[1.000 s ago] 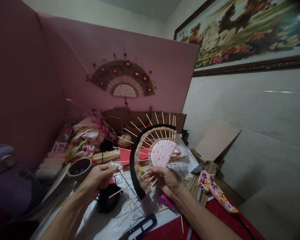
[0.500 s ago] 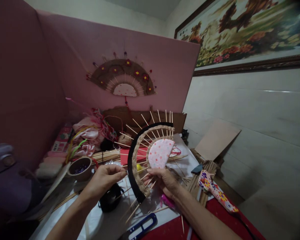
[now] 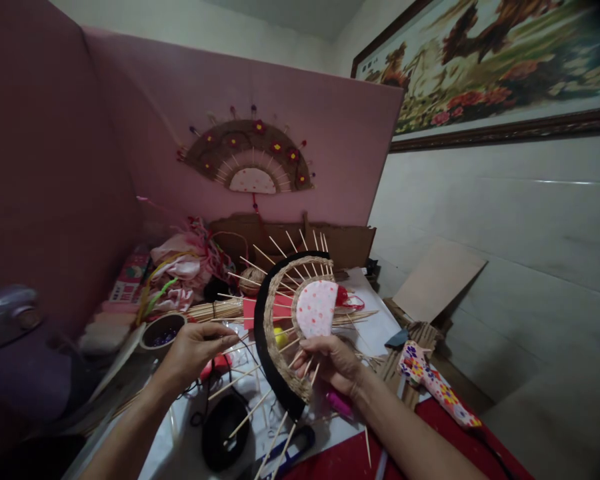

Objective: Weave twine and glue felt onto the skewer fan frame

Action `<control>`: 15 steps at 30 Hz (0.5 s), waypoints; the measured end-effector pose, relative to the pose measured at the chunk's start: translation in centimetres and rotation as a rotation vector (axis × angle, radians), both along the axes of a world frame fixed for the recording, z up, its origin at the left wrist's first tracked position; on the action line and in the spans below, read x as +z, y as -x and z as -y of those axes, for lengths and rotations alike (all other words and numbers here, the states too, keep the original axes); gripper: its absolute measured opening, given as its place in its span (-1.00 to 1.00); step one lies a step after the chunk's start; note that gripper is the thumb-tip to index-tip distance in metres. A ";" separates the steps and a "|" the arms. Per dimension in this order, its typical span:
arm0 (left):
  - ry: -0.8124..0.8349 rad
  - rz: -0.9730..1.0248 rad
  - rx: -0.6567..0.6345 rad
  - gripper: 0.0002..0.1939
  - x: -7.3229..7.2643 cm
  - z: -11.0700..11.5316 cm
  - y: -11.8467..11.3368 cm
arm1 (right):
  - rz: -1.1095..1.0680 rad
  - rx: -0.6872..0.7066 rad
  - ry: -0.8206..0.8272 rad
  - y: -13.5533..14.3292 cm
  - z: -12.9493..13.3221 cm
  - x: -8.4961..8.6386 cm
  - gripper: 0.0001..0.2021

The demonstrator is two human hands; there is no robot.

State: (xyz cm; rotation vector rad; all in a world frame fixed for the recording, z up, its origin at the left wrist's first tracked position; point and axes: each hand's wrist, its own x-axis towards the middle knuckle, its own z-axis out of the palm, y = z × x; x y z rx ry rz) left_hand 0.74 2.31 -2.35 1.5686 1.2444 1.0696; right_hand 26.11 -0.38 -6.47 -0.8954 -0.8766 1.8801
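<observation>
A half-round fan (image 3: 316,310) with thin sticks rayed out, tan woven bands, a black outer band and a dotted cloth centre is in my right hand (image 3: 334,365). The thumb lies on the front by the cloth, with the other fingers behind the sticks. Left of the fan, my left hand (image 3: 197,348) pinches a strand of black yarn that runs to the fan's black band. Below, a black yarn ball (image 3: 213,433) lies on the table, partly crossed by the fan's sticks. Blue thread snips (image 3: 303,445) are partly hidden under the stick ends.
A finished-looking fan (image 3: 253,180) with flowers hangs on the pink board. A bowl of beads (image 3: 147,338) stands left, near a heap of ribbons and cloth (image 3: 177,267). At right lies a flower-patterned glue gun (image 3: 437,387) on cardboard and red cloth.
My right hand has turned the fan, and its upper end has shifted left. My left hand has drawn back slightly left, and the yarn strand now shows between it and the fan.
</observation>
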 end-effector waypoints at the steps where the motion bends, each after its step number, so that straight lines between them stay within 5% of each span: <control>1: 0.021 0.010 -0.007 -0.82 0.1 0.0 0.0 | -0.014 0.003 0.007 -0.1 0.0 0.0 -0.83; 8: 0.239 0.088 -0.033 -0.70 -0.2 0.7 -1.0 | -0.093 0.018 0.007 -0.3 -0.3 -0.3 -0.83; 15: 0.229 0.102 -0.144 -0.66 -1.2 1.2 -2.4 | -0.107 0.046 -0.024 -0.1 -0.3 -0.5 -0.69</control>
